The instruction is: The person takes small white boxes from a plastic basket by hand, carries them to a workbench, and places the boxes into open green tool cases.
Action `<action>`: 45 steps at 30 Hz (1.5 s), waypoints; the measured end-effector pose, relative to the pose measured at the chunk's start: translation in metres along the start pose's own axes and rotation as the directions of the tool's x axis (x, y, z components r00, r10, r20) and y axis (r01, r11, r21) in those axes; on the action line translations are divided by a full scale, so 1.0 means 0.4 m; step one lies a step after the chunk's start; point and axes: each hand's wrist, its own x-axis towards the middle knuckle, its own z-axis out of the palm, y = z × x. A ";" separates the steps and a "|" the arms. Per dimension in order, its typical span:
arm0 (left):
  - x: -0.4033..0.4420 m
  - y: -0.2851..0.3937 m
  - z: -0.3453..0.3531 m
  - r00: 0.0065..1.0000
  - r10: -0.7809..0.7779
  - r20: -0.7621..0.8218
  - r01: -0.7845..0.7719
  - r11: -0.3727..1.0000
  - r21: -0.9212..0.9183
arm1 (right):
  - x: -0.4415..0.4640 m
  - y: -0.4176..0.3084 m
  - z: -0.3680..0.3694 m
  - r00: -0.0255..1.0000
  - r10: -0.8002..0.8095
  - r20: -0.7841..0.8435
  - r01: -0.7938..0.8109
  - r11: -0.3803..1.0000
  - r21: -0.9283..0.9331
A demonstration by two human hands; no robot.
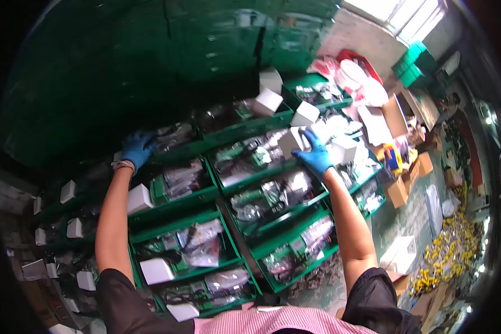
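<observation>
My right hand (pixel 317 158), in a blue glove, grips the right side of a small white box (pixel 293 142) above a green tray of bagged parts. Its thumb and fingers spread around the box's near and far edges. My left hand (pixel 137 149), also blue-gloved, reaches to the back left, beside a tray of plastic-bagged parts (pixel 175 136). The left fingers are dark and blurred, and what they touch is unclear. More white boxes stand close to my right hand, one behind it (pixel 305 114) and one to its right (pixel 344 149).
Rows of green trays (pixel 220 136) hold clear bags and green parts, many with a white box (pixel 157 271). A dark green wall (pixel 122 50) rises behind. Cardboard boxes (pixel 396 192) stand at right, near yellow-and-grey items (pixel 448 250) piled on the floor. Another person (pixel 450 106) is far right.
</observation>
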 end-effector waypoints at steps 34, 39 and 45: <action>-0.670 0.986 -0.099 0.952 0.179 0.247 0.001 0.806 -0.592 | -0.866 -0.039 -0.087 0.879 -0.401 0.257 0.372 0.915 0.153; -0.651 1.035 -0.120 0.893 0.274 0.358 -0.032 0.830 -0.558 | -0.895 -0.059 0.037 0.728 -0.531 0.433 0.596 0.803 -0.018; -0.710 1.138 -0.157 0.874 0.375 0.310 -0.162 0.826 -0.541 | -0.897 -0.081 -0.122 0.718 -0.442 0.537 0.398 0.894 0.204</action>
